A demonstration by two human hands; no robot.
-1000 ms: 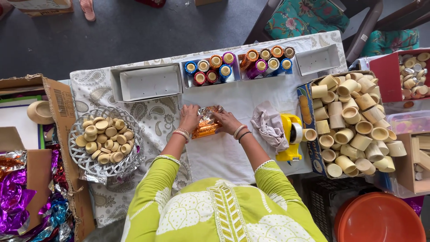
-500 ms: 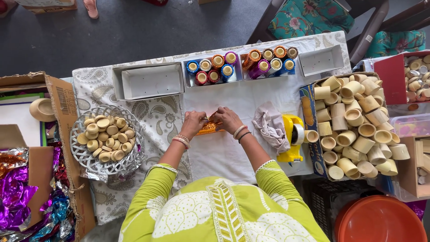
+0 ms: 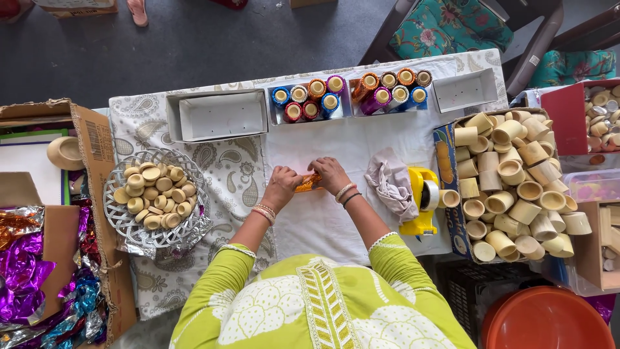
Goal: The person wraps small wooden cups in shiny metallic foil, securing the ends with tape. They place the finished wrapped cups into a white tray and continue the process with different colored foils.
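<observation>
My left hand [image 3: 282, 184] and my right hand [image 3: 329, 174] meet at the middle of the white cloth-covered table [image 3: 336, 142]. Both press on a small orange, shiny foil-wrapped piece [image 3: 308, 183] that lies between them on the cloth. Only a strip of the orange foil shows between the fingers; the rest is hidden under my hands. Bangles circle both wrists.
A silver basket of small wooden lids [image 3: 154, 197] sits left. Two white trays hold foil-wrapped cylinders [image 3: 309, 100] at the back, flanked by empty white trays [image 3: 219, 116]. A yellow tape dispenser [image 3: 423, 200], a crumpled cloth [image 3: 391, 184] and a box of wooden cups [image 3: 516, 187] lie right.
The orange foil piece, earlier loose and puffed between my hands, is now pressed flat and narrow; my hands have closed together over it.
</observation>
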